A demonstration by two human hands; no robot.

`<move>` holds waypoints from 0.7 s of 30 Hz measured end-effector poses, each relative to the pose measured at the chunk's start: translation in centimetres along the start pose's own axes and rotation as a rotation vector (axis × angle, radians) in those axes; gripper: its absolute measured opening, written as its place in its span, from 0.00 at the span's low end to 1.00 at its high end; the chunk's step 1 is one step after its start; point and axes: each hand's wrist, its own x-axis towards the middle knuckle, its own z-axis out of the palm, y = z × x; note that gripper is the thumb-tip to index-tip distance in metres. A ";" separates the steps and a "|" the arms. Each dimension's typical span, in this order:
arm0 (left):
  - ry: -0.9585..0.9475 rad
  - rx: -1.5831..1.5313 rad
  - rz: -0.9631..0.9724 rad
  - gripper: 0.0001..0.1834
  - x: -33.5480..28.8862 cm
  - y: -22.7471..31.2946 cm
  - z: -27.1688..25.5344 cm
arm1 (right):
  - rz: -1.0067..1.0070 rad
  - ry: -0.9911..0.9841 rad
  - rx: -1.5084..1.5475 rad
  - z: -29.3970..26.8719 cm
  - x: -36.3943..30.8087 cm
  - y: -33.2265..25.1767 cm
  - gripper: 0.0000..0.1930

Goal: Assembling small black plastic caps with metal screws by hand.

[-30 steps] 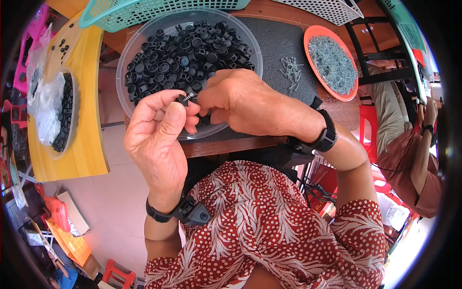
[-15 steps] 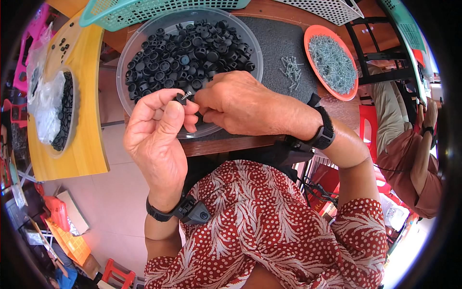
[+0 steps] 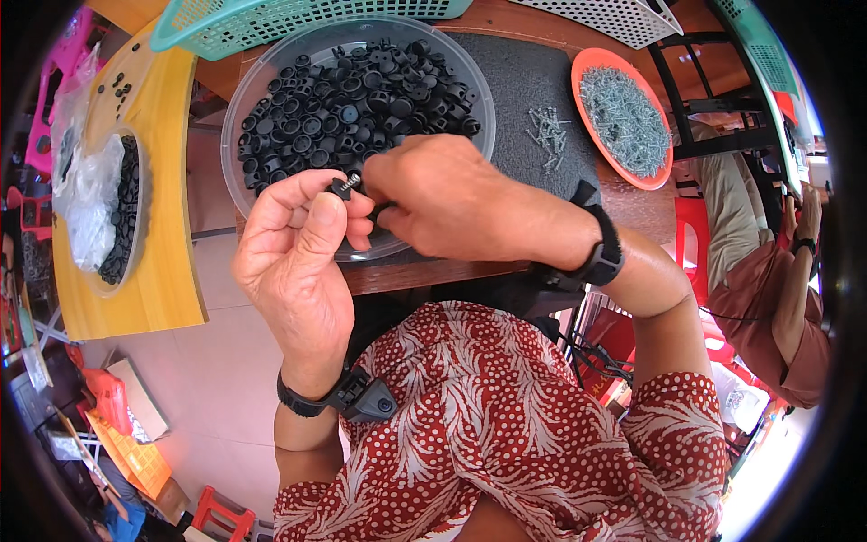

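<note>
Small black part [image 3: 340, 188] held over clear tub [image 3: 231, 144]

We find the left hand [image 3: 298, 257] with its grip closed on the small black part. The right hand [image 3: 452, 194] curls just beside it; what that grip holds, we cannot tell. A ridged metal piece [image 3: 351, 181] shows between them. Screws [image 3: 623, 122] fill an orange dish [image 3: 600, 57].

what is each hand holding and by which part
The left hand pinches a small black piece between thumb and fingers, apparently by its edge; what the right hand holds, if anything, cannot be told.
</note>
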 end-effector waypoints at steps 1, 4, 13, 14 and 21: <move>0.007 -0.003 -0.009 0.11 0.0 0.0 0.0 | -0.001 0.000 -0.001 -0.5 -0.2 0.1 0.02; 0.004 -0.003 -0.009 0.11 -0.3 0.2 0.1 | 0.079 0.157 0.348 -2.0 -1.0 0.5 0.06; 0.002 0.075 0.024 0.11 -0.8 0.0 1.7 | 0.258 0.485 1.071 0.0 -2.8 -1.8 0.08; 0.005 0.050 0.052 0.11 -0.8 -0.2 1.6 | 0.260 0.503 1.163 0.1 -2.9 -2.1 0.08; 0.001 0.038 0.077 0.11 -0.8 -0.3 1.6 | 0.215 0.507 1.019 0.2 -3.6 -2.0 0.11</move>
